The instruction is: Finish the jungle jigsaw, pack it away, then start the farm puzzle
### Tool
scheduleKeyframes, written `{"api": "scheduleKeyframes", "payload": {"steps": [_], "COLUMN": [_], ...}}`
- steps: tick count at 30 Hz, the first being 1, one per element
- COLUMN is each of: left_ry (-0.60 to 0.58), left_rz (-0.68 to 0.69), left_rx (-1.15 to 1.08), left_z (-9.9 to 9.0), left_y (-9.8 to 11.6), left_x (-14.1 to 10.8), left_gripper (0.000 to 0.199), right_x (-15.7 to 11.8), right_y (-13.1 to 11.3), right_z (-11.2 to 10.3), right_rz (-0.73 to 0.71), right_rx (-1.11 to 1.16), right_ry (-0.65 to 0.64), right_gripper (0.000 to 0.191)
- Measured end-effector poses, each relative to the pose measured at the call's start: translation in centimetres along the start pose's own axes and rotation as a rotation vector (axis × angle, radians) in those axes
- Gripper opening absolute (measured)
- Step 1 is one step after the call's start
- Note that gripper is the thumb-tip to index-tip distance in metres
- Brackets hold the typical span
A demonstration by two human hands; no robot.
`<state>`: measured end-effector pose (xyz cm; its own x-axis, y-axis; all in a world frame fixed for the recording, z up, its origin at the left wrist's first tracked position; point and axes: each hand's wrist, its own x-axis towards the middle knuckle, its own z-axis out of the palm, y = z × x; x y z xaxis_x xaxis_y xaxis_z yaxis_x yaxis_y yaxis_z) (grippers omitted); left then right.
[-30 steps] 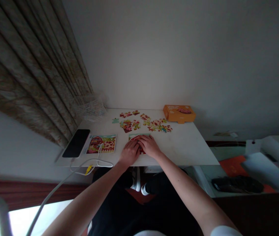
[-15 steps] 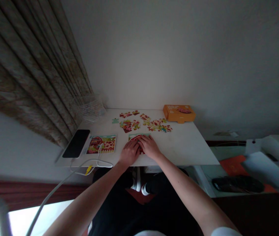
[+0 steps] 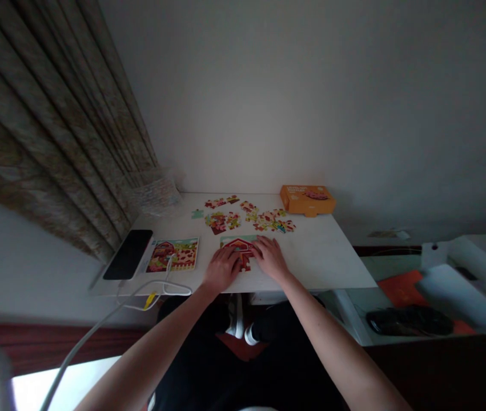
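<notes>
A partly joined puzzle with a red barn [image 3: 245, 246] lies flat near the table's front edge. My left hand [image 3: 223, 268] rests on its left side, fingers laid flat. My right hand [image 3: 270, 257] touches its right side with fingers stretched out. Behind it are loose puzzle pieces in two groups, one at the left [image 3: 222, 221] and one at the right [image 3: 273, 220]. A green piece [image 3: 197, 213] lies apart on the left. The printed farm picture card [image 3: 173, 254] is left of my left hand, with a white cable across it.
A black phone [image 3: 128, 254] lies at the table's left edge, its cable [image 3: 140, 294] running over the front edge. An orange box [image 3: 308, 200] stands at the back right, and a clear plastic bag [image 3: 156, 194] at the back left.
My hands have moved apart, my right one to the right, uncovering more of the barn. The whole view has shifted slightly.
</notes>
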<state>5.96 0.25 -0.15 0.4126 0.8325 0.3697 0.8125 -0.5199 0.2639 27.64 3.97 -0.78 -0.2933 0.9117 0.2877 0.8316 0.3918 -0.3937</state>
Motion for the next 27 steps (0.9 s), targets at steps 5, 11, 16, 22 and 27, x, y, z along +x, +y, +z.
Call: {"api": "scheduleKeyframes", "payload": {"steps": [5, 11, 16, 22, 27], "left_ry": [-0.128, -0.297, -0.322, -0.304, -0.290], "left_rz": [0.073, 0.093, 0.101, 0.114, 0.109], "left_rx": [0.037, 0.104, 0.135, 0.117, 0.097], "left_z": [0.4, 1.8, 2.0, 2.0, 1.4], "left_y": [-0.3, -0.4, -0.8, -1.1, -2.8], "left_x": [1.2, 3.1, 3.5, 3.3, 4.0], "left_gripper": [0.052, 0.069, 0.069, 0.069, 0.059], "right_x": [-0.9, -1.0, -1.0, -1.0, -1.0], "right_y": [2.4, 2.1, 1.9, 1.6, 0.9], "right_z": [-0.4, -0.3, -0.4, -0.9, -1.7], "right_rz": [0.037, 0.028, 0.041, 0.056, -0.042], "right_rx": [0.044, 0.020, 0.023, 0.023, -0.002], "right_ry": [0.082, 0.075, 0.067, 0.024, -0.079], "right_gripper": [0.031, 0.028, 0.028, 0.031, 0.037]}}
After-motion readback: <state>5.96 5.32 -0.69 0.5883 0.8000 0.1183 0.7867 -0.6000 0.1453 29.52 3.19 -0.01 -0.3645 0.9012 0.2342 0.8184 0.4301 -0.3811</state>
